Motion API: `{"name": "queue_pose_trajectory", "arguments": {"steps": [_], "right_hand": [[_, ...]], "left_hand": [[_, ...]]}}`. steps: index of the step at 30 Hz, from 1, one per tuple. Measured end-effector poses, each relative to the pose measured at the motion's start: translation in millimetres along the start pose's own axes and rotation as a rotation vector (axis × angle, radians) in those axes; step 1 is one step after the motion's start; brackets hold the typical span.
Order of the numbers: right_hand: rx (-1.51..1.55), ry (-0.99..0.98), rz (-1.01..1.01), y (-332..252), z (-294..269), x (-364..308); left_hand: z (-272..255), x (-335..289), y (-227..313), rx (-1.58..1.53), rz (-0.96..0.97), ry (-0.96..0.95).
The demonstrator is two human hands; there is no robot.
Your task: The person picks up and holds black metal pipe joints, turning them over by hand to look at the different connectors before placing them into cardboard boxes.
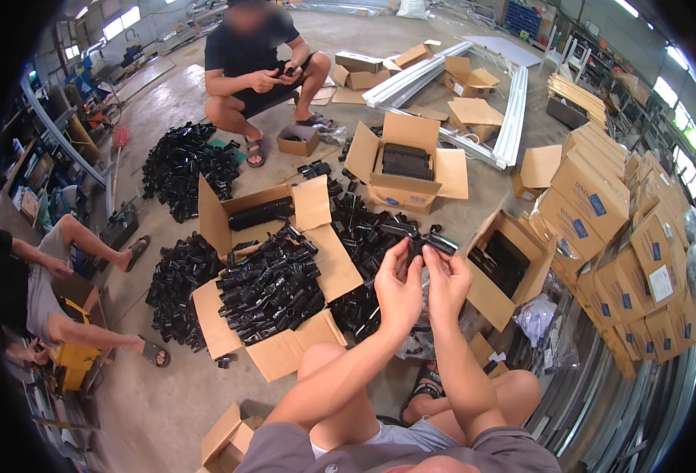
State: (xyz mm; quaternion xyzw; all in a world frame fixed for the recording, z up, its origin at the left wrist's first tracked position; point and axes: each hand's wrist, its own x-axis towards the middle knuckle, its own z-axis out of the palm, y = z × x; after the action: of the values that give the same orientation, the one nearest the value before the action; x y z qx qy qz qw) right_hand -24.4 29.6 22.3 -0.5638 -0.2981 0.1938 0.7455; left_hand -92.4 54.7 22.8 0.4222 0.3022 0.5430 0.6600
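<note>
Both my hands are raised close together in front of me. My left hand (400, 285) pinches a small black part (401, 230), tube-like and glossy, near its middle. My right hand (445, 282) has its fingertips closed on the right end of the same part or a second joined piece; I cannot tell which. Below and behind my hands spreads a heap of similar black parts (357, 296). To the left, an open cardboard box (340, 272) overflows with them. Just right of my right hand, another open box (543, 262) holds black parts in rows.
A person (247, 75) squats across from me, holding a black piece. Another person (44, 268) sits at left. More black heaps (190, 165) lie on the floor. An open box (403, 193) stands ahead; stacked cartons (592, 189) and metal profiles (608, 410) line the right.
</note>
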Motion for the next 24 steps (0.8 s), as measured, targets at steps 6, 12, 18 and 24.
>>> {"name": "queue_pose_trajectory", "arguments": {"steps": [6, 12, 18, 24], "right_hand": [[-0.041, -0.045, -0.026, 3, -7, -3], [0.045, -0.062, -0.026, 2, -7, 3], [-0.067, -0.024, -0.032, -6, -2, -3], [-0.176, 0.045, -0.191, -13, -7, -5]], "left_hand": [[-2, 1, 7, -0.053, -0.030, 0.015], [2, 0, 4, -0.007, -0.005, -0.015], [-2, 1, 11, -0.114, -0.133, -0.041], [-7, 4, 11, -0.281, -0.292, -0.108]]}}
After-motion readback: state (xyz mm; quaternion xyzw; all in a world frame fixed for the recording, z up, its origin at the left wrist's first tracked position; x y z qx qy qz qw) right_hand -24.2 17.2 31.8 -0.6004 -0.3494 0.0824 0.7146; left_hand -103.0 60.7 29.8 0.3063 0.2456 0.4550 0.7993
